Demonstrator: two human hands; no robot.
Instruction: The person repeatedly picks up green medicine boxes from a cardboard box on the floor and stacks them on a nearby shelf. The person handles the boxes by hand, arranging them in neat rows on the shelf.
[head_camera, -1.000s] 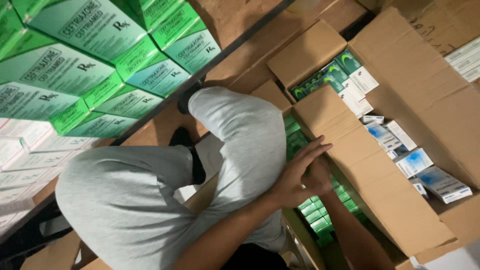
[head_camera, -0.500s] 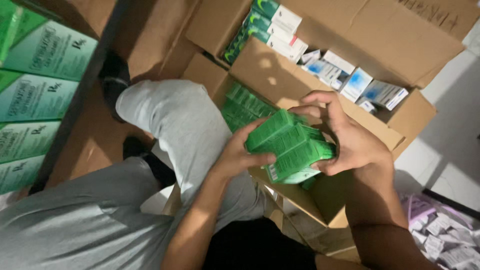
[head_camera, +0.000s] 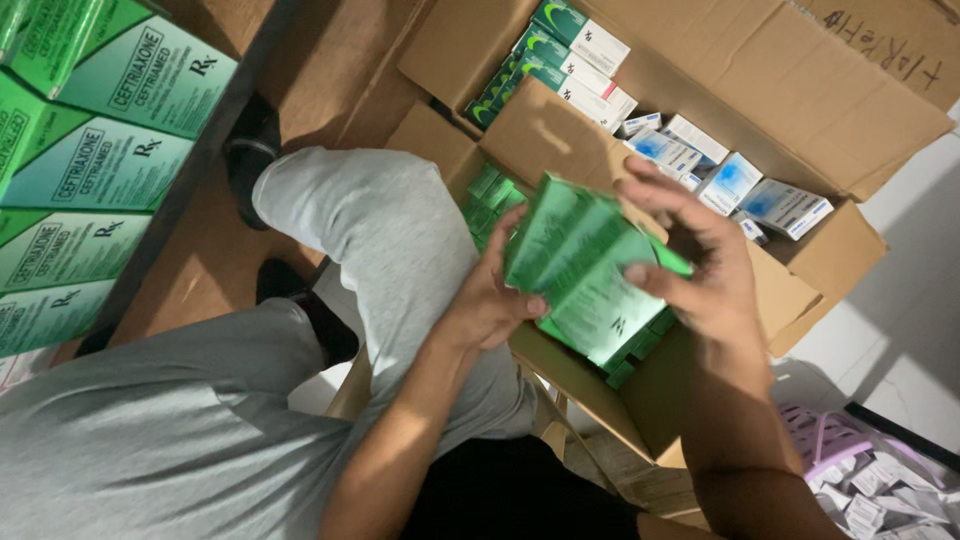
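A stack of small green cartons (head_camera: 582, 268) sits between both of my hands, held above an open cardboard box (head_camera: 810, 275). My left hand (head_camera: 490, 290) grips the stack's left side with the thumb underneath. From the right, my right hand (head_camera: 700, 265) clasps it, fingers spread over the top edge. More green cartons (head_camera: 488, 195) lie inside the box below the stack. My grey-trousered legs (head_camera: 380, 250) stretch out to the left of the box.
A second cardboard compartment holds green-and-white cartons (head_camera: 560, 55) and blue-and-white cartons (head_camera: 730, 185). Large green cartons (head_camera: 90, 170) are stacked at the left. A lilac basket (head_camera: 860, 470) of small packets stands at the lower right. Brown cardboard covers the floor.
Earlier my right hand reached into the box; now both hands hold a stack of green cartons lifted above it. The view has shifted closer to the box.
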